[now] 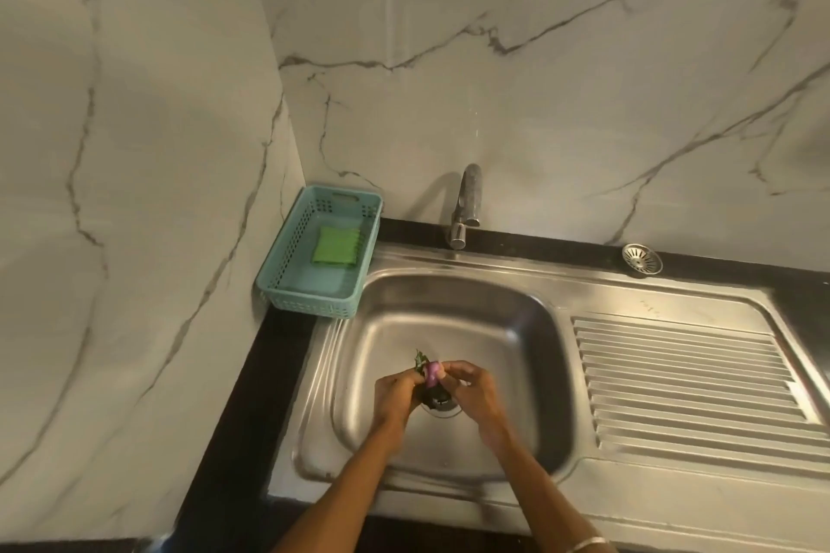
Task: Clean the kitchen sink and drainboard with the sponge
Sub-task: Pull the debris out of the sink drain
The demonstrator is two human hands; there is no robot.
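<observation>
Green rectangular sponge (pixel 337 245) untouched in teal plastic basket (pixel 287 278), ten o'clock of steel sink (pixel 516 328). My left hand (pixel 395 391) pinches dark leaf scrap (pixel 421 361); right hand (pixel 471 386) pinches purple onion piece (pixel 432 374) over drain hole (pixel 442 406). Risk: loosened fingers drop scraps, clogging open drain; round steel strainer (pixel 642 258) sits on counter, two o'clock.

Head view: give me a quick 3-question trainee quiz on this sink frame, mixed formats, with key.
1. True or false: the green sponge lies in the teal basket.
2. Where is the loose strainer? A) in the drain B) on the counter behind the drainboard C) in the basket
3. Fill in: the left hand and right hand pinch food scraps above the ____.

Key: 1 true; 2 B; 3 drain
</observation>
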